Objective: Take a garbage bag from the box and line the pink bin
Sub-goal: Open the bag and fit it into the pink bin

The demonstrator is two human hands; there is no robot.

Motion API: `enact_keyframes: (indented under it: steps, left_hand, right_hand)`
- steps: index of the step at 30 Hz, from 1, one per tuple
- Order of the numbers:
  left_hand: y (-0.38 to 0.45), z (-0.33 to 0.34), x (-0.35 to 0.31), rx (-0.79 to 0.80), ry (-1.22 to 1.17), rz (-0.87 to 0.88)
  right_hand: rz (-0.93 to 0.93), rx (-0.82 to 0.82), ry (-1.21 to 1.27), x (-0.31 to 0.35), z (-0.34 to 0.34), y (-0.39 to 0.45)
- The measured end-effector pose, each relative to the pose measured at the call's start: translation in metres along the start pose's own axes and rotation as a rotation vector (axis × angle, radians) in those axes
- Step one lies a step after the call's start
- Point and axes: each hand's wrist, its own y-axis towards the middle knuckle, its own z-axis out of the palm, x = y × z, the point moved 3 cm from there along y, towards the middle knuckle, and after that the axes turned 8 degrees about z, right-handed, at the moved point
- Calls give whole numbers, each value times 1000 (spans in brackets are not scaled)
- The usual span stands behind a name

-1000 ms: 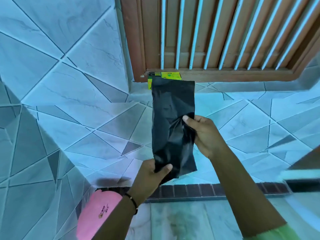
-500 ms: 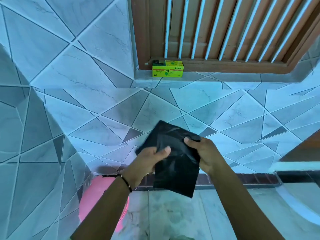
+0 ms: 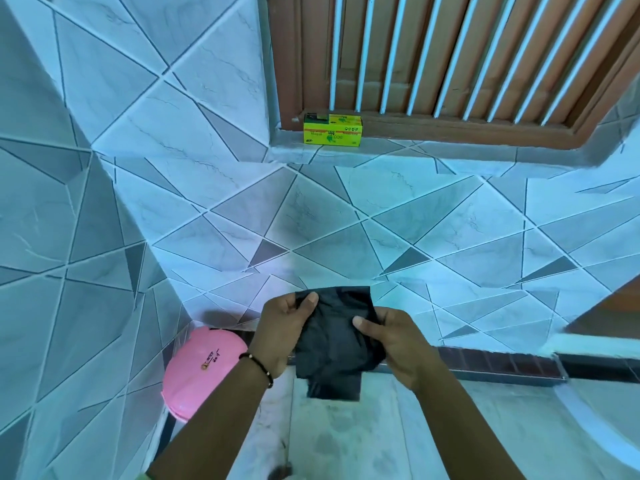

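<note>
The bag (image 3: 334, 336) is now a crumpled wad between my hands; a second ago it hung long and folded in front of the box (image 3: 332, 129). I have brought it down from the sill toward the bin (image 3: 201, 367), so I judge the fetching done and the opening-out begun. My left hand (image 3: 282, 332) pinches the bag's upper left edge, thumb on top, wrist angled in. My right hand (image 3: 394, 342) grips the right side, thumb pressed across the plastic. Both forearms reach forward, close together. The box sits on the sill's left end. The bin stands in the floor's corner, just left of my left wrist, unlined as far as I can see.
</note>
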Motion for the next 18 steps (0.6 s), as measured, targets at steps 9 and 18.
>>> enact_keyframes:
  steps: [9,18]
  left_hand:
    - [-48,4,28,139,-150,-236]
    - [-37,-19,21,-45,-154,-130]
  right_hand:
    - [32,-60,68,-11,-6,-21]
    - [140,23,-11,-12,-3,-30]
